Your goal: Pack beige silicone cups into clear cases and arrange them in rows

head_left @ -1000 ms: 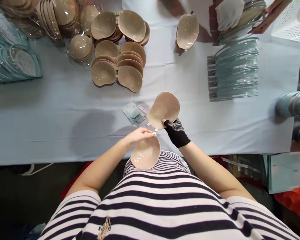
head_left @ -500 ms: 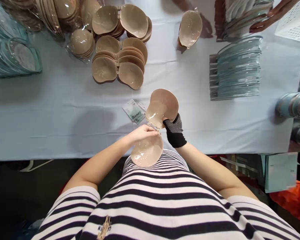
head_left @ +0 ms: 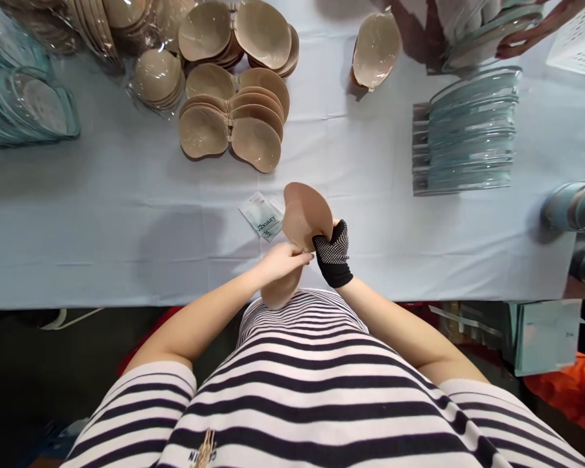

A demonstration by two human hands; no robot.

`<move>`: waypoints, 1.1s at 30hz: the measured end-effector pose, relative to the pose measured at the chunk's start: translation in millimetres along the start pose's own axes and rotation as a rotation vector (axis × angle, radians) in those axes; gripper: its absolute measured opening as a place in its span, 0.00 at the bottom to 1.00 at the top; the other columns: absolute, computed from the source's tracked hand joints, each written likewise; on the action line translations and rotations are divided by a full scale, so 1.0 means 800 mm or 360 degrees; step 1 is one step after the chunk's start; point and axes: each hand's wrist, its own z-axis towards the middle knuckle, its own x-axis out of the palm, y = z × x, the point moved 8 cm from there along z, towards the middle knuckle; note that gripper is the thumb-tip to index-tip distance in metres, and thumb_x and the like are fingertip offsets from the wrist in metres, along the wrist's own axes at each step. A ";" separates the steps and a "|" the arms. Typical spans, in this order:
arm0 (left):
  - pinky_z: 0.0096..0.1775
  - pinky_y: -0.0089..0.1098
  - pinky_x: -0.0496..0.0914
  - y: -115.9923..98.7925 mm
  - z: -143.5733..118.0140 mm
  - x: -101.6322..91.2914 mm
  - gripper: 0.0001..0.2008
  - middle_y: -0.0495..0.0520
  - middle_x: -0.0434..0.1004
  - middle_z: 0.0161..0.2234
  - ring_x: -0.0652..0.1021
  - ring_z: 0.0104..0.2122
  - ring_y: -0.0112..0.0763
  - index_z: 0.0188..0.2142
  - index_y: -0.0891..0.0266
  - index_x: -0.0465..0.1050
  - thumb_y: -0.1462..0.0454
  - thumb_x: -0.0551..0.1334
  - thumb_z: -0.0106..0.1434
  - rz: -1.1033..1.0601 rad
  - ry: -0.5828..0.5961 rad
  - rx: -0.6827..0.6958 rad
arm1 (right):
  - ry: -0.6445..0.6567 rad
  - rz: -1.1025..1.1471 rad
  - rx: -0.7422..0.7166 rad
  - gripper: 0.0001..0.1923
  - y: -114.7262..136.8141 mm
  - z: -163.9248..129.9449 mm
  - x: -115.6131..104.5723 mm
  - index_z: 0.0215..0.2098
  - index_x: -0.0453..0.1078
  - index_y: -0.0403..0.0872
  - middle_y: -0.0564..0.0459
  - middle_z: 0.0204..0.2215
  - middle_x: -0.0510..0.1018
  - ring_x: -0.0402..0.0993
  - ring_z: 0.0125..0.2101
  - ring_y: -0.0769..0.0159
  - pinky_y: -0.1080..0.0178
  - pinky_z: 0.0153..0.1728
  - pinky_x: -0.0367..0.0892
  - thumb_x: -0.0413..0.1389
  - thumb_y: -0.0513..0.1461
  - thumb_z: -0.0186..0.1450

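Left hand: my bare left hand is pinched closed on the nearer cup of the beige cup pair, right at its middle joint; that cup hangs below my fingers against my striped shirt.
Right hand: my right hand, in a black dotted glove, is clamped on the lower edge of the farther cup, which stands tilted up from it.
Cup pair: I hold it in the air over the near edge of the table, just above my waist, both hands touching it and almost touching each other.
Label card: a small pale card lies flat on the table, just left of the cup pair and partly under it.
Stacked cups: a pile of beige pairs sits beyond the cup pair, toward the far left.
Clear trays: a stack of bluish clear trays stands far right of the cup pair, well apart.
Single pair: one shiny cup pair lies at the far edge, beyond the held one.
Other person: a hand reaches in at the far right corner, next to a white basket.
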 end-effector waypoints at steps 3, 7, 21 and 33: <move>0.37 0.32 0.65 0.004 0.002 0.007 0.16 0.53 0.81 0.31 0.77 0.35 0.37 0.28 0.61 0.77 0.55 0.57 0.62 0.0043 0.0001 -0.0032 | -0.0002 0.0016 0.0104 0.13 -0.015 -0.002 0.001 0.34 0.54 0.53 0.53 0.32 0.68 0.66 0.37 0.57 0.51 0.45 0.67 0.52 0.43 0.52; 0.33 0.33 0.62 0.005 0.001 0.010 0.18 0.54 0.78 0.28 0.75 0.32 0.36 0.24 0.61 0.74 0.56 0.54 0.64 0.0339 -0.0092 -0.0040 | -0.0026 0.0174 0.0261 0.16 -0.036 -0.007 0.003 0.36 0.57 0.52 0.51 0.36 0.72 0.68 0.39 0.59 0.54 0.44 0.68 0.55 0.46 0.51; 0.48 0.41 0.63 -0.008 0.004 0.026 0.19 0.61 0.78 0.35 0.76 0.43 0.46 0.28 0.61 0.77 0.62 0.50 0.69 0.0798 -0.0126 0.0172 | 0.0121 0.0975 0.0768 0.20 -0.071 -0.037 0.025 0.42 0.63 0.50 0.51 0.40 0.79 0.77 0.37 0.63 0.59 0.38 0.74 0.58 0.45 0.52; 0.58 0.43 0.61 0.085 0.018 -0.020 0.27 0.64 0.63 0.63 0.66 0.61 0.48 0.63 0.59 0.60 0.62 0.60 0.65 0.0763 -0.0462 0.0018 | 0.0958 -0.0165 0.0940 0.15 -0.154 -0.053 0.004 0.29 0.67 0.50 0.53 0.18 0.72 0.71 0.21 0.61 0.56 0.27 0.71 0.54 0.52 0.60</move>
